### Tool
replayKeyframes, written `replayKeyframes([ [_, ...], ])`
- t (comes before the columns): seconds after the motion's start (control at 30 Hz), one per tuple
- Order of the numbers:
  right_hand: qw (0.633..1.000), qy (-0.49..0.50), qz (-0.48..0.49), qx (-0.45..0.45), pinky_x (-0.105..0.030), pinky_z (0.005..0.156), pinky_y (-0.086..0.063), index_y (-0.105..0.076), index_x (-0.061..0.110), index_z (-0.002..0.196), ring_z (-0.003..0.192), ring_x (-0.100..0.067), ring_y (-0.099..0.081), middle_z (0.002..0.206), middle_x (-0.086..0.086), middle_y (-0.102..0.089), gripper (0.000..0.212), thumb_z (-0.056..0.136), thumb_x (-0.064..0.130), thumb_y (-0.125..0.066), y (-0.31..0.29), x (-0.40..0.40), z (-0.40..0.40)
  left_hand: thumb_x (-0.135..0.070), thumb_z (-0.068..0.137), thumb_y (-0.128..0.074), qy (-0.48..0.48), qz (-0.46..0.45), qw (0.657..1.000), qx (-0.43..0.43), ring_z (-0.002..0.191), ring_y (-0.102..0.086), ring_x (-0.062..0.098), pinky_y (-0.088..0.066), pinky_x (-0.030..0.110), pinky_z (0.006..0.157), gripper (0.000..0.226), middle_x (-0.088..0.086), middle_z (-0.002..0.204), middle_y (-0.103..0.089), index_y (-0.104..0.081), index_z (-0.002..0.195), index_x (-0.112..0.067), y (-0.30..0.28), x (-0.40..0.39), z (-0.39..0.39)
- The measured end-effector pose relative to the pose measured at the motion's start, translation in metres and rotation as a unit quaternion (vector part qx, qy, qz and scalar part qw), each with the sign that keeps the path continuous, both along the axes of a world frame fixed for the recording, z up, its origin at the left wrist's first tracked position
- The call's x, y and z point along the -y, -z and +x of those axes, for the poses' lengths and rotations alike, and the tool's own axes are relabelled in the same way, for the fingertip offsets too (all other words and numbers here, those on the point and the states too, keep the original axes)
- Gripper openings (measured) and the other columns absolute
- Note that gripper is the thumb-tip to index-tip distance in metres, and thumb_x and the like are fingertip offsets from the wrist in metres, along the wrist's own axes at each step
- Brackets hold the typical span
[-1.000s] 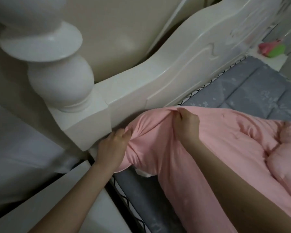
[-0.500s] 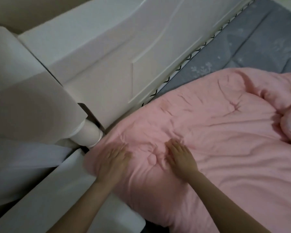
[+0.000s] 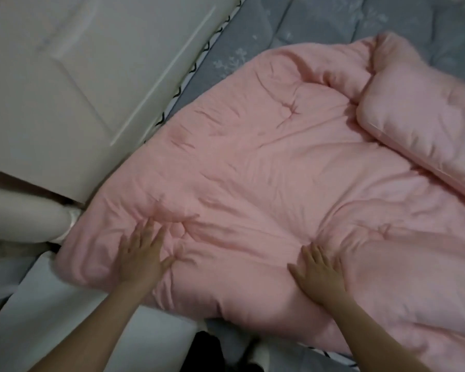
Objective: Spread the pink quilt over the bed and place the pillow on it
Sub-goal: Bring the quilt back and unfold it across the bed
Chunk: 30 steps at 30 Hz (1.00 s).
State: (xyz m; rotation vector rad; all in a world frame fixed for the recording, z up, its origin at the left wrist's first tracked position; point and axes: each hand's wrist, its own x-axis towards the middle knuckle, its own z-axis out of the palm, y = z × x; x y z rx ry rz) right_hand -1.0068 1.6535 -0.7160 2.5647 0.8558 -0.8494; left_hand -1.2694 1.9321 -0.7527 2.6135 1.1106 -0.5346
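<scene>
The pink quilt (image 3: pixel 253 167) lies mostly flat over the grey mattress (image 3: pixel 320 20), its near corner by the bedpost. At the upper right a thick part of the quilt (image 3: pixel 424 124) is still folded back on itself. My left hand (image 3: pixel 142 253) rests flat on the quilt near its left corner, fingers spread. My right hand (image 3: pixel 318 272) presses flat on the quilt further right, fingers apart. Neither hand grips the fabric. I see no separate pillow.
The white footboard (image 3: pixel 73 76) runs along the upper left, with its round post (image 3: pixel 24 218) at the left edge. A white side rail (image 3: pixel 73 315) lies under my left forearm. Grey mattress shows along the top and at the bottom middle.
Both hands let go of the bunched quilt corner and laid it down flat. My right hand has since slid to the right across the quilt; the view pulled back.
</scene>
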Motion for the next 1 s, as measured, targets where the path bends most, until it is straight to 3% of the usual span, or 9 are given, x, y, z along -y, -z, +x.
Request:
replayKeyframes([
  [0.1, 1.0, 0.021, 0.02, -0.01, -0.044, 0.118, -0.008, -0.016, 0.019, 0.148, 0.146, -0.019, -0.007, 0.159, -0.001, -0.008, 0.072, 0.09, 0.061, -0.019, -0.006, 0.027, 0.003, -0.057, 0.075, -0.031, -0.02, 0.022, 0.999, 0.023, 0.125, -0.045, 0.037, -0.034, 0.061, 0.096, 0.068, 0.011, 0.138, -0.049, -0.058, 0.125, -0.018, -0.012, 0.026, 0.015],
  [0.2, 0.995, -0.007, 0.102, 0.01, -0.04, 0.115, -0.015, -0.036, 0.019, 0.14, 0.143, -0.019, -0.023, 0.154, -0.003, -0.027, 0.084, 0.077, 0.062, -0.002, -0.008, 0.046, 0.002, -0.063, 0.083, -0.026, 0.005, 0.0, 0.997, 0.081, 0.119, -0.052, 0.034, -0.038, 0.058, 0.094, 0.068, 0.009, 0.132, -0.055, -0.061, 0.119, -0.017, -0.021, 0.061, 0.036],
  [0.43, 0.982, 0.003, 0.179, 0.066, -0.035, 0.107, -0.022, -0.057, 0.014, 0.126, 0.124, -0.021, -0.053, 0.135, -0.005, -0.055, 0.056, 0.086, 0.046, -0.033, -0.002, 0.156, -0.019, -0.071, 0.074, -0.036, 0.231, -0.037, 0.965, 0.119, 0.12, -0.053, 0.026, -0.038, 0.049, 0.099, 0.07, 0.003, 0.134, -0.055, -0.058, 0.124, -0.027, -0.033, 0.211, 0.102],
  [0.53, 0.979, 0.005, 0.174, 0.104, -0.041, 0.102, -0.026, -0.051, 0.015, 0.129, 0.125, -0.019, -0.045, 0.135, -0.004, -0.055, 0.06, 0.079, 0.046, -0.046, -0.002, 0.216, -0.029, -0.066, 0.07, -0.043, 0.333, -0.035, 0.932, 0.135, 0.125, -0.049, 0.028, -0.031, 0.051, 0.102, 0.071, 0.002, 0.139, -0.05, -0.052, 0.129, -0.028, -0.034, 0.27, 0.112],
  [0.6, 0.982, 0.012, 0.153, 0.114, -0.046, 0.102, -0.031, -0.049, 0.013, 0.13, 0.126, -0.019, -0.041, 0.135, -0.006, -0.055, 0.074, 0.064, 0.042, -0.066, -0.004, 0.265, -0.034, -0.061, 0.074, -0.049, 0.399, -0.029, 0.892, 0.212, 0.127, -0.046, 0.027, -0.031, 0.05, 0.103, 0.062, -0.001, 0.138, -0.051, -0.054, 0.126, -0.028, -0.034, 0.306, 0.121],
  [0.7, 0.995, 0.029, 0.079, 0.057, -0.046, 0.092, -0.049, -0.067, 0.012, 0.114, 0.114, -0.022, -0.06, 0.127, -0.008, -0.062, 0.08, 0.041, 0.042, -0.083, 0.005, 0.319, -0.054, -0.051, 0.079, -0.06, 0.489, -0.032, 0.79, 0.369, 0.121, -0.048, 0.022, -0.038, 0.048, 0.099, 0.039, -0.003, 0.127, -0.061, -0.068, 0.106, -0.024, -0.032, 0.347, 0.125],
  [0.77, 0.996, 0.073, 0.046, 0.029, -0.042, 0.088, -0.052, -0.07, 0.013, 0.108, 0.108, -0.026, -0.064, 0.123, -0.01, -0.064, 0.072, 0.044, 0.044, -0.082, 0.013, 0.339, -0.067, -0.048, 0.077, -0.065, 0.526, -0.031, 0.762, 0.377, 0.12, -0.049, 0.021, -0.038, 0.047, 0.1, 0.037, -0.002, 0.128, -0.059, -0.07, 0.102, -0.023, -0.029, 0.371, 0.13],
  [0.9, 0.981, 0.157, 0.075, 0.082, -0.046, 0.088, -0.052, -0.064, 0.008, 0.117, 0.11, -0.029, -0.062, 0.122, -0.012, -0.063, 0.086, 0.036, 0.028, -0.085, 0.021, 0.349, -0.061, -0.046, 0.057, -0.077, 0.512, -0.005, 0.837, 0.193, 0.12, -0.048, 0.027, -0.027, 0.043, 0.109, 0.088, 0.003, 0.141, -0.047, -0.047, 0.135, -0.019, -0.017, 0.378, 0.149],
  [1.0, 0.969, 0.184, 0.097, 0.13, -0.049, 0.094, -0.046, -0.054, 0.008, 0.128, 0.115, -0.031, -0.057, 0.128, -0.011, -0.058, 0.093, 0.04, 0.02, -0.082, 0.026, 0.355, -0.041, -0.027, 0.044, -0.082, 0.491, 0.04, 0.862, 0.118, 0.114, -0.048, 0.034, -0.035, 0.045, 0.102, 0.103, 0.008, 0.141, -0.044, -0.041, 0.138, -0.016, -0.007, 0.363, 0.172],
])
